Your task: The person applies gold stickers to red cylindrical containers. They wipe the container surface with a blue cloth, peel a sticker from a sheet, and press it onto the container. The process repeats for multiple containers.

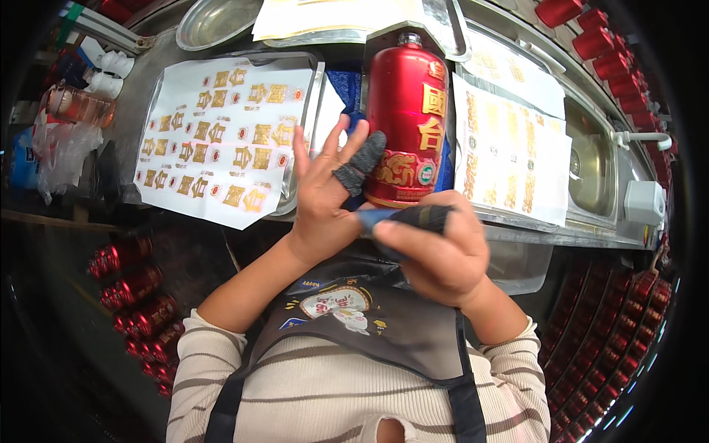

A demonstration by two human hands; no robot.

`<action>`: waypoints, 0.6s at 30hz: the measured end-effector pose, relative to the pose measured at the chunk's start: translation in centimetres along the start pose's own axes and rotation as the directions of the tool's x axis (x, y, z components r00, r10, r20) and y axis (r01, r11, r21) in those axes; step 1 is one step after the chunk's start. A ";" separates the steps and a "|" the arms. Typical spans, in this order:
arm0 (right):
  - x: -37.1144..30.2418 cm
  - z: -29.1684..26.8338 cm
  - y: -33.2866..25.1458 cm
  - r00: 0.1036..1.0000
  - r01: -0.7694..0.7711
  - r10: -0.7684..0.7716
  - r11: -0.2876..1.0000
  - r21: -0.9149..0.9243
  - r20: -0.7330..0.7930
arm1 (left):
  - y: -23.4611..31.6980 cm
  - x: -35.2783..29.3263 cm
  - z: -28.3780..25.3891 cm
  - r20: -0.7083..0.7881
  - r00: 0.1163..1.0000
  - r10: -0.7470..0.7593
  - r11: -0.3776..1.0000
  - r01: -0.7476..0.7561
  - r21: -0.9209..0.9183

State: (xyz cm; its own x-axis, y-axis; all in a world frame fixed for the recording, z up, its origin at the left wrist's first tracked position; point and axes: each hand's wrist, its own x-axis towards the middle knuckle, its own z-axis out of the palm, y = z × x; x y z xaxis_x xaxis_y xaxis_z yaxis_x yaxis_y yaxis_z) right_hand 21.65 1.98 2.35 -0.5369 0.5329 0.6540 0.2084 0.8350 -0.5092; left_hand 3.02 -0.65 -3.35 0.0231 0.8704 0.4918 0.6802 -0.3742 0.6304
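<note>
A red bottle with gold decoration lies on the metal bench, its neck pointing away from me. My left hand is raised in front of it with the fingers spread; a dark knitted finger cot covers its index finger. My right hand is closed on a second dark finger cot with a blue end, held against the left thumb. A white sheet of gold and red stickers lies in a metal tray to the left of my left hand.
Another sticker sheet lies on a tray to the right of the bottle. Metal trays and a bowl stand at the back. Rows of red bottles are stacked below left, below right, and along the far right. Plastic bags sit at the left.
</note>
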 end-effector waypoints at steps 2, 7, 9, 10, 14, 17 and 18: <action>0.8 -0.6 0.9 0.984 -0.090 0.057 0.976 -0.200 -0.167 | 0.8 0.6 -0.3 -0.012 1.000 0.019 1.000 -0.019 0.000; 0.2 -0.6 0.3 0.999 0.029 -0.030 0.998 -0.058 -0.020 | 0.9 0.7 -0.2 -0.012 1.000 0.012 0.998 -0.013 -0.055; 0.0 -1.3 1.3 0.989 -0.114 0.096 0.978 -0.173 -0.113 | 0.5 0.5 0.3 -0.016 0.999 0.032 0.997 -0.033 -0.072; -0.1 -1.6 1.5 0.988 -0.147 0.137 0.977 -0.152 -0.074 | 0.4 0.4 0.3 0.015 1.000 0.011 0.998 -0.010 -0.069; -0.1 -2.3 -0.9 0.661 -0.626 0.748 0.594 0.505 -0.061 | -0.6 -0.1 -0.4 0.158 0.985 -0.064 0.994 0.077 -0.080; -1.4 -3.3 3.2 0.442 -0.629 0.897 0.325 0.707 -0.019 | -0.2 0.8 -1.7 0.255 0.956 -0.146 0.969 0.190 -0.159; -1.3 -3.3 3.8 0.483 -0.646 0.876 0.349 0.679 0.010 | 0.0 1.1 -1.7 0.221 0.953 -0.208 0.925 0.265 -0.272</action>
State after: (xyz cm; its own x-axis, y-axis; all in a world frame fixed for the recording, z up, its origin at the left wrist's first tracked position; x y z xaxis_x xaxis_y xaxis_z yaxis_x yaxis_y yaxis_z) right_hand 25.87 4.89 1.42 -0.0849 0.9871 -0.1356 -0.1358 -0.1463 -0.9799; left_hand 1.74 -0.27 -1.80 0.0420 0.9779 0.2047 0.4365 -0.2023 0.8767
